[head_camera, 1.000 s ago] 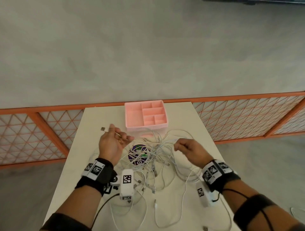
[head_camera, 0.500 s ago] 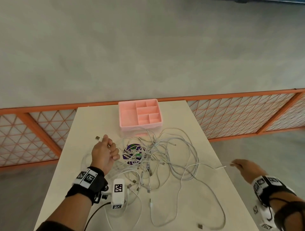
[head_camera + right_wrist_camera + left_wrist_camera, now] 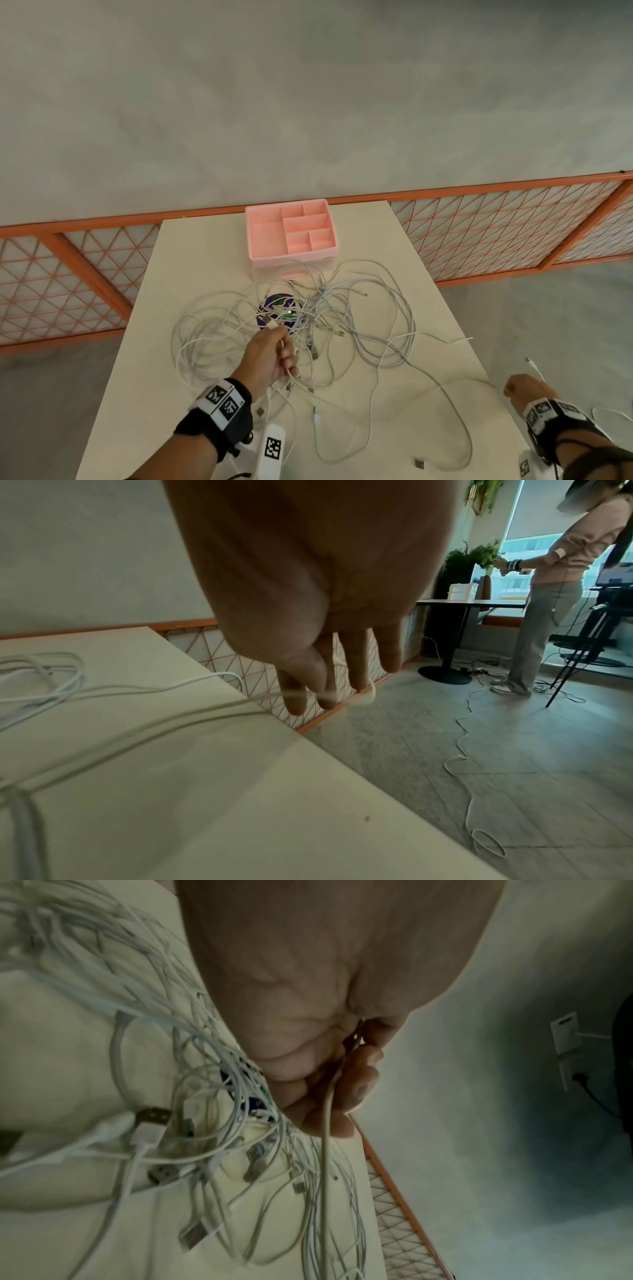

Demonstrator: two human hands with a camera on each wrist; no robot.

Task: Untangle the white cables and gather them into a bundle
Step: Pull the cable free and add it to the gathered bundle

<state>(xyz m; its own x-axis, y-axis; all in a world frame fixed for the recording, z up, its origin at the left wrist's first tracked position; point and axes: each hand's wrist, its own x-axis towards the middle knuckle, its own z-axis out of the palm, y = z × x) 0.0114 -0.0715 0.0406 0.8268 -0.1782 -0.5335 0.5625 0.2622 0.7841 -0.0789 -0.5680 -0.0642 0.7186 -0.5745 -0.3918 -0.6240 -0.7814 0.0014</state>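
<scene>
A tangle of white cables [image 3: 329, 322] lies spread over the middle of the cream table [image 3: 191, 267]. My left hand [image 3: 274, 356] is at the tangle's near side, fingers curled round one white cable [image 3: 327, 1096], with a white plug end sticking out above the fist. My right hand [image 3: 524, 390] hangs past the table's right edge and pinches a thin white cable [image 3: 260, 697] that stretches back to the tangle. That cable's small plug end [image 3: 529, 360] sticks out beyond the hand. Several USB plugs [image 3: 154, 1118] lie among the strands.
A pink divided tray [image 3: 260, 236] stands at the table's far edge. A purple round disc [image 3: 274, 301] lies under the cables. An orange mesh fence [image 3: 496, 233] runs behind and right. A person [image 3: 555, 588] stands further right, with cords on the floor [image 3: 466, 750].
My left hand has moved from the tangle's left side to its near middle, still gripping a cable. My right hand has drawn its cable a little nearer, off the table's right edge.
</scene>
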